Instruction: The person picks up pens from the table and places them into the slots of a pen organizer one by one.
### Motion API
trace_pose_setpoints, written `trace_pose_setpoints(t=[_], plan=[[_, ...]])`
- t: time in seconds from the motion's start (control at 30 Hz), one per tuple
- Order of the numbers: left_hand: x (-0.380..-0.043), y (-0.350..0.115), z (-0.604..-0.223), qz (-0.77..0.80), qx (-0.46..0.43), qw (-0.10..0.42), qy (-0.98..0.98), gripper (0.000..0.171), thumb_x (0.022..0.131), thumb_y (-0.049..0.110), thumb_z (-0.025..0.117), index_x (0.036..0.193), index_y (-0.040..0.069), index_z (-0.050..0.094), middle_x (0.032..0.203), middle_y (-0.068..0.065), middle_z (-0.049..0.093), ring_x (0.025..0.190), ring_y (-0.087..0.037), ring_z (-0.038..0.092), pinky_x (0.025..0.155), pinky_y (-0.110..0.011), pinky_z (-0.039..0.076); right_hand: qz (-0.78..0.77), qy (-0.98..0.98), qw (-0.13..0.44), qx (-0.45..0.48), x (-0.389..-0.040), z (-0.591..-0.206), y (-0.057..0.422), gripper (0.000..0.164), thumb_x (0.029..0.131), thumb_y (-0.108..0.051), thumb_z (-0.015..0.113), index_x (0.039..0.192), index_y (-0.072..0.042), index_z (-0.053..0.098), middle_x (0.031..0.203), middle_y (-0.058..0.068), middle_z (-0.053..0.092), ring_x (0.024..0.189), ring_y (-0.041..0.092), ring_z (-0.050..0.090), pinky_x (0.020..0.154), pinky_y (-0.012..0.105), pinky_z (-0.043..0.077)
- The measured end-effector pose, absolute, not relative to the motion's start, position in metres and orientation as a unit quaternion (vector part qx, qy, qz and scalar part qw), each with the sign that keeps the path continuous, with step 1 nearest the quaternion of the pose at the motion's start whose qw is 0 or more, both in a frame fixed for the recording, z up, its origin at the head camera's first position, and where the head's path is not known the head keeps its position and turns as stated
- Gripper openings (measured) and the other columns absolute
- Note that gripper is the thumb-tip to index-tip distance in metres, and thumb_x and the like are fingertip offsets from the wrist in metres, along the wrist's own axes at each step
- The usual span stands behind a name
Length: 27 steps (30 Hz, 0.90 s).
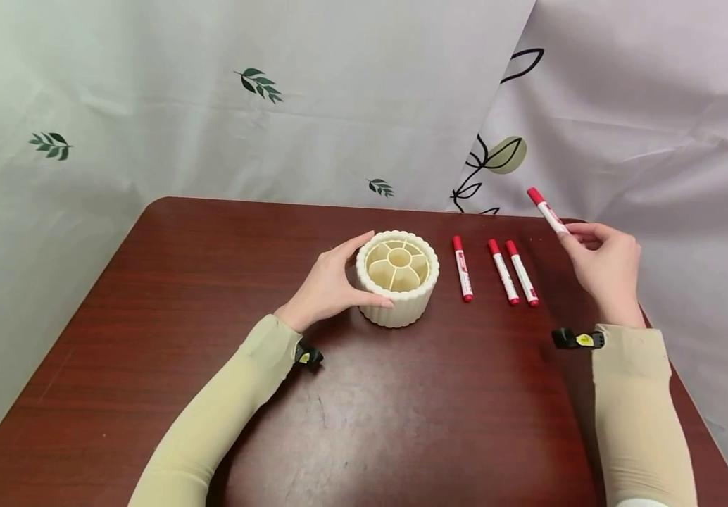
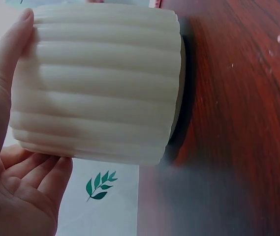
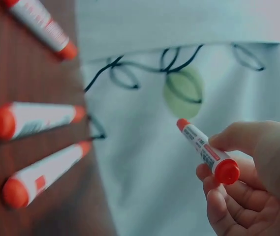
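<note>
My left hand point(image 1: 332, 285) grips a cream, ribbed round pen holder point(image 1: 402, 311) from its left side, the thumb near the front and the fingers behind. The holder is upright, and its top is divided into several compartments around a round middle one. Its fluted wall point(image 2: 100, 81) fills much of the left wrist view. Over the table's right side, my right hand point(image 1: 607, 267) pinches a white marker point(image 1: 548, 211) with red ends, held tilted in the air. Between the two hands, three similar markers lie on the table: one marker point(image 1: 462, 269) nearer the holder, then a second point(image 1: 503, 272) and a third point(image 1: 522, 273) close together.
The dark red-brown wooden table point(image 1: 167, 296) has a rounded back left corner. Pale cloth point(image 1: 339, 105) with leaf prints hangs behind it and along the sides. Black wrist cameras sit on both wrists, the right camera point(image 1: 576, 339) near the table's right edge.
</note>
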<state>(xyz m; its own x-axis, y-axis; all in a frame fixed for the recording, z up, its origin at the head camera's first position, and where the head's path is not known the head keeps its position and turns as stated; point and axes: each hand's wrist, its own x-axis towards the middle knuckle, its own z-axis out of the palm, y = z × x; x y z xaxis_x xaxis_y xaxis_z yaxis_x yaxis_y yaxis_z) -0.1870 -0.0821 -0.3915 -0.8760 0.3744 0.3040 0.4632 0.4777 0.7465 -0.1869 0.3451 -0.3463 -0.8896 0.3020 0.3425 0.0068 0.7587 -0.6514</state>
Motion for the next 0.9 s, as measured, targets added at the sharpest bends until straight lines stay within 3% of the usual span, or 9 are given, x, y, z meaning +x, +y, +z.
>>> trace_pose_setpoints(t=[0.47, 0.9], plan=[[-0.197, -0.085, -0.394, -0.478, -0.27, 0.026, -0.836, 0.117, 0.056, 0.056, 0.097, 0.154, 0.017, 0.046, 0.145, 0.011, 0.054, 0.126, 0.0, 0.052, 0.107, -0.029, 0.042, 0.436, -0.861, 0.253, -0.068, -0.178, -0.31, 0.307, 0.027, 0.088, -0.033, 0.081, 0.108, -0.015, 0.082, 0.075, -0.014, 0.067, 0.065, 0.006, 0.056, 0.057, 0.018, 0.042], [-0.199, -0.086, -0.395, -0.486, -0.265, 0.021, -0.833, 0.118, 0.055, 0.058, 0.096, 0.154, 0.019, 0.046, 0.144, 0.012, 0.055, 0.125, -0.004, 0.055, 0.106, -0.03, 0.044, 0.598, -0.757, 0.26, 0.052, -0.175, -0.298, 0.266, 0.024, 0.083, -0.002, 0.083, 0.104, 0.005, 0.077, 0.079, 0.004, 0.071, 0.066, 0.015, 0.062, 0.068, 0.018, 0.054]])
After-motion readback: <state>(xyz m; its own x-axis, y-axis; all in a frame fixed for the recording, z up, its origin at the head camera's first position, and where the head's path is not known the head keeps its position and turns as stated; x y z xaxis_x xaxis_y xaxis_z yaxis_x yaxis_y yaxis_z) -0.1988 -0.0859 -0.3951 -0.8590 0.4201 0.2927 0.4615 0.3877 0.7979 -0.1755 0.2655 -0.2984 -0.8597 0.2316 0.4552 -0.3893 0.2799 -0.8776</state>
